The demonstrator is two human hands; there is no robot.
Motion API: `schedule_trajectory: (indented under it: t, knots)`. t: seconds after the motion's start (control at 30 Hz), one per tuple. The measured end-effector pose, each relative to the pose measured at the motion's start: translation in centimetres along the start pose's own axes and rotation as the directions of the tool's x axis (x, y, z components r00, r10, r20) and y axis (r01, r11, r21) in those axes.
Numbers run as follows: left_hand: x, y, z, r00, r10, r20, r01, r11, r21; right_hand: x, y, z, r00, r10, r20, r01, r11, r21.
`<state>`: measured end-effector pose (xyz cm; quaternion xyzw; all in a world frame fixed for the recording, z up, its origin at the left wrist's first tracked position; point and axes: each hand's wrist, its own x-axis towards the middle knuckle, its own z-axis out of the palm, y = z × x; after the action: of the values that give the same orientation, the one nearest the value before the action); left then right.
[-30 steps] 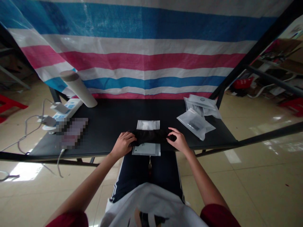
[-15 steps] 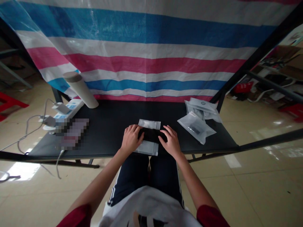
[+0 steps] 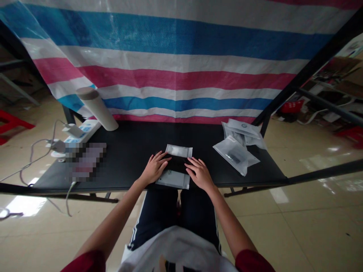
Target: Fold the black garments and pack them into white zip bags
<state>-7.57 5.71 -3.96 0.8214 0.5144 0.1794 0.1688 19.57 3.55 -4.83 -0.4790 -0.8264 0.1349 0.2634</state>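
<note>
A folded black cloth item (image 3: 178,163) lies across a clear plastic bag (image 3: 176,178) at the near edge of the black table (image 3: 133,147). My left hand (image 3: 154,168) rests on the item's left end with its fingers stretched flat. At the right end my right hand (image 3: 199,173) also presses down flat, fingers spread. Part of the bag shows beyond the cloth, part in front of it.
A pile of filled clear bags (image 3: 238,145) lies at the table's right. A cardboard tube (image 3: 98,107) leans at the back left, beside a power strip (image 3: 81,132) with plugs and cables. A striped tarp (image 3: 176,64) hangs behind. Black frame bars (image 3: 320,173) run on the right.
The black item, stretched wide between my hands a second ago, is now folded narrow. Both hands came together toward the middle and went from gripping its ends to lying flat on it.
</note>
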Motion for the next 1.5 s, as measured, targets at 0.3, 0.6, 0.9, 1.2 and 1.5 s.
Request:
schedule_trajectory:
  t: [0.3,0.6,0.9,1.2,1.5]
  knots:
    - [1.4,-2.9,-0.2,0.979,-0.169,-0.116,0.163,0.985,-0.060,-1.1,3.2,-0.1,0.908,0.306,-0.287,-0.350,0.930,-0.113]
    - [2.5,0.8,-4.6,0.971,-0.209,0.119,0.180,0.959,0.218,-0.3,3.2,-1.5,0.954,0.273,-0.124,-0.288,0.949,-0.126]
    - [-3.3,6.5,-3.8,0.956,-0.293,-0.015,0.244,0.823,-0.513,8.8,3.4,-4.6,0.888,0.337,-0.313,-0.180,0.881,0.437]
    - [-9.0,11.6,4.1,0.893,-0.450,0.009,0.384,0.752,-0.535,14.2,0.9,1.1,0.986,0.159,0.058,-0.165,0.978,0.130]
    - [-8.5,7.3,0.1,0.994,0.060,-0.090,-0.065,0.996,-0.060,2.6,-4.3,-3.7,0.987,-0.155,-0.045,0.160,0.977,0.138]
